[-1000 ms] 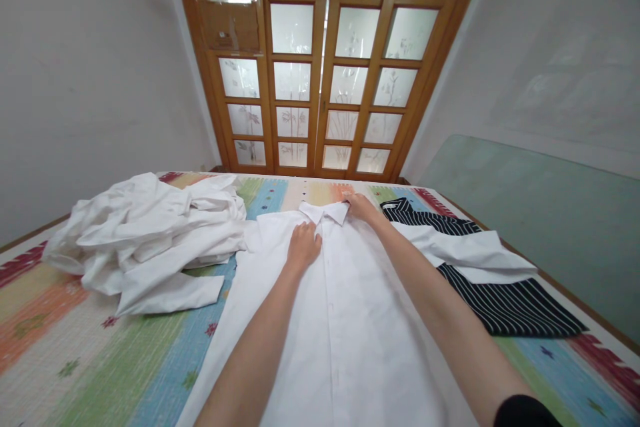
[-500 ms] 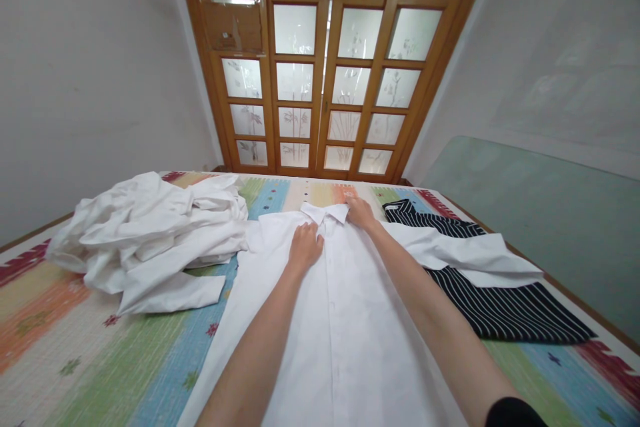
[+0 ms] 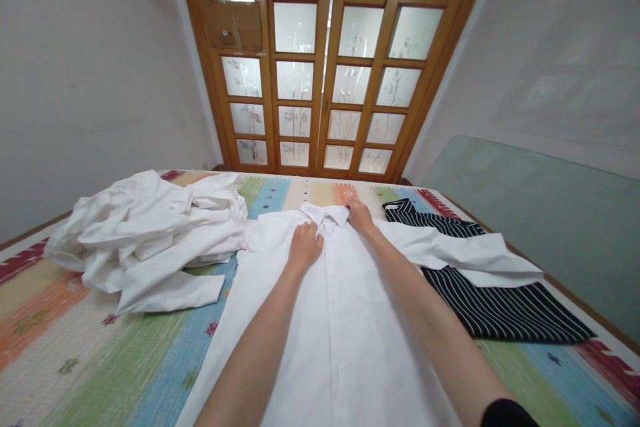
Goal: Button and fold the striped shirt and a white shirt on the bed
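A white button-up shirt lies front side up on the patterned cover, its collar at the far end. Its right-hand sleeve stretches out sideways across a black-and-white striped garment. My left hand rests on the chest just below the collar, fingers curled and closed on the cloth by the button line. At the collar's right corner, my right hand has its fingers closed on the fabric; the fingertips are partly hidden.
Crumpled white clothes are heaped on the left, touching the shirt's left sleeve side. The striped, multicoloured cover spreads underneath. A pale green panel runs along the right edge. Wooden glass-paned doors stand beyond the far edge.
Almost nothing differs. My right hand and forearm have shifted very slightly at the collar, while my left hand stays in place.
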Demonstrator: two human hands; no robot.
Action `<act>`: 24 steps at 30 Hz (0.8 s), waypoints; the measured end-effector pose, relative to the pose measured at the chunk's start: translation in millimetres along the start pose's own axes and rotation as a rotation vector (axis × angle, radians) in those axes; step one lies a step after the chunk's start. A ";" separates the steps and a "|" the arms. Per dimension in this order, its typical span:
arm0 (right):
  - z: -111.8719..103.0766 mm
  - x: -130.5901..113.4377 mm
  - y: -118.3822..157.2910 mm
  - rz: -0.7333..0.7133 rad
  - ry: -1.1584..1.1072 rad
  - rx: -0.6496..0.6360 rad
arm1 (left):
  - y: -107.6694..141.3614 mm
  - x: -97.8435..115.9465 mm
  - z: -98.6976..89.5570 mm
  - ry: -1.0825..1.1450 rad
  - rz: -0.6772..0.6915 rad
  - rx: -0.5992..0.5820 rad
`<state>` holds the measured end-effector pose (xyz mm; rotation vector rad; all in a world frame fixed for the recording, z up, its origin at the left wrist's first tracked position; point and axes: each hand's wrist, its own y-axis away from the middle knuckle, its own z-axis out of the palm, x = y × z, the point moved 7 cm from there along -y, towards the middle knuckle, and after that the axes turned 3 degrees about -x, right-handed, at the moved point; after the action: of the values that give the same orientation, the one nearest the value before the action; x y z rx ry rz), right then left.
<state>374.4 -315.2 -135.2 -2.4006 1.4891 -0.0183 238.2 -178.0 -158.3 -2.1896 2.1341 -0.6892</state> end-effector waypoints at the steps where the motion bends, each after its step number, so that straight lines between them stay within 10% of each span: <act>1: 1.1 0.2 1.1 0.013 0.005 0.002 | -0.1 0.1 -0.2 0.002 0.000 -0.001; 19: -4.5 -0.1 5.9 -0.223 0.125 -0.153 | -0.3 0.0 -1.0 0.024 0.005 0.009; 24: -11.9 18.2 0.8 -0.042 0.042 -0.120 | 0.0 1.0 -1.7 -0.003 0.010 0.019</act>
<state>379.9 -334.6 -126.9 -2.5405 1.4976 0.0111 237.7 -178.5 -156.4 -2.1676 2.1265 -0.7030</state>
